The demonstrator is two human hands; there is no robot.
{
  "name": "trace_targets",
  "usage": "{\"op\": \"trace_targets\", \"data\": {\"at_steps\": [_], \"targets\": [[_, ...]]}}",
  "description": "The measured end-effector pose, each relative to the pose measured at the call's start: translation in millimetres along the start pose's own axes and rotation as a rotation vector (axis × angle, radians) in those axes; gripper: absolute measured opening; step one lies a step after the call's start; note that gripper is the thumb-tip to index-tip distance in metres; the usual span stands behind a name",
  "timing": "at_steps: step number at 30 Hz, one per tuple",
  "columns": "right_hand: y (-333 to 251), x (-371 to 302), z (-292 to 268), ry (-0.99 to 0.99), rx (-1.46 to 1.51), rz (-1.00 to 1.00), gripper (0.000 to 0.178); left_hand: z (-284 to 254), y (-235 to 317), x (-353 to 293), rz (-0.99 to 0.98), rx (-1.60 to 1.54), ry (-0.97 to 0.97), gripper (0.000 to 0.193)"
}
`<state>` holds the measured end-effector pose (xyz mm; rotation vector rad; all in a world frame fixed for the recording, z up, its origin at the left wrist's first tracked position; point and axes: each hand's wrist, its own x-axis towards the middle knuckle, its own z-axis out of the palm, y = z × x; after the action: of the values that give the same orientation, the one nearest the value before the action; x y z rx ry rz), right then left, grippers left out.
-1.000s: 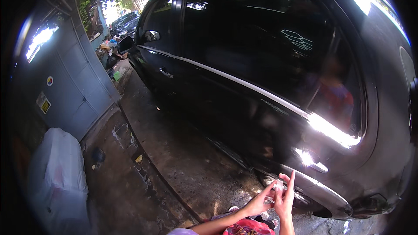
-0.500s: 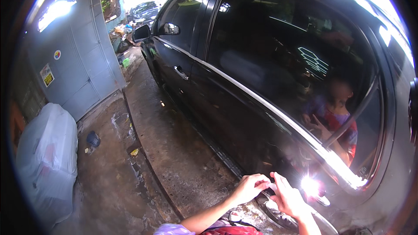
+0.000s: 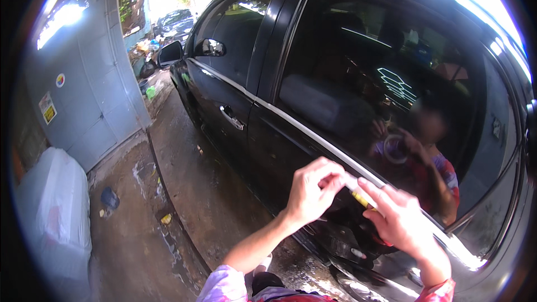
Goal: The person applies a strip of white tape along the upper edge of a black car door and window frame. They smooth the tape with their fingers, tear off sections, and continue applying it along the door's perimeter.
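Observation:
My right hand (image 3: 400, 221) grips a roll of tape (image 3: 360, 198), of which a yellow inner part shows between the fingers. A short pale end of tape (image 3: 351, 181) reaches across to my left hand (image 3: 314, 189), where thumb and fingertips pinch it. Both hands are close to the black car's rear door, just below its bright window trim (image 3: 327, 141). In the dark rear window (image 3: 335, 86), a reflection repeats the hands and a ring-shaped roll. My right fingers hide most of the roll itself.
A silver door handle (image 3: 231, 118) and a side mirror (image 3: 210, 47) stand out from the car. On the left are a grey metal gate (image 3: 89, 86) and a bulky object under plastic sheeting (image 3: 59, 207). A dark lump (image 3: 109, 197) lies on the wet concrete (image 3: 131, 246).
Both hands have risen from low by the door to near the window trim. The roll and its pale end now show more clearly. The view has shifted slightly.

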<state>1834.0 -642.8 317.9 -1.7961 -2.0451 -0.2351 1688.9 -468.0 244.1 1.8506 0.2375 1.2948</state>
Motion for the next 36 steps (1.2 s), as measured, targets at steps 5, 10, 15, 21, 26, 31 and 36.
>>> {"op": "trace_targets", "data": {"at_steps": [5,10,15,21,26,31,36], "targets": [[-26,149,-35,0.223,-0.200,-0.544,0.054,-75,-13,162,0.112,-0.218,-0.018,0.005],[-13,269,-95,0.452,-0.493,-0.494,0.048,-134,-2,335,0.207,-0.420,0.141,0.011],[35,283,-174,0.372,-0.719,-0.121,0.048,-162,-16,447,0.185,-0.204,0.247,0.019],[48,298,-192,0.451,-0.581,-0.255,0.036,-164,-30,512,0.107,-0.101,0.423,0.019],[89,282,-224,0.415,-0.870,-0.100,0.036,-163,-40,545,0.142,0.045,0.343,0.017],[114,282,-223,0.437,-0.875,-0.096,0.036,-154,-80,576,0.268,0.393,0.548,0.014],[122,280,-222,0.434,-0.890,-0.092,0.035,-152,-94,582,0.273,0.253,0.498,0.026]]}}
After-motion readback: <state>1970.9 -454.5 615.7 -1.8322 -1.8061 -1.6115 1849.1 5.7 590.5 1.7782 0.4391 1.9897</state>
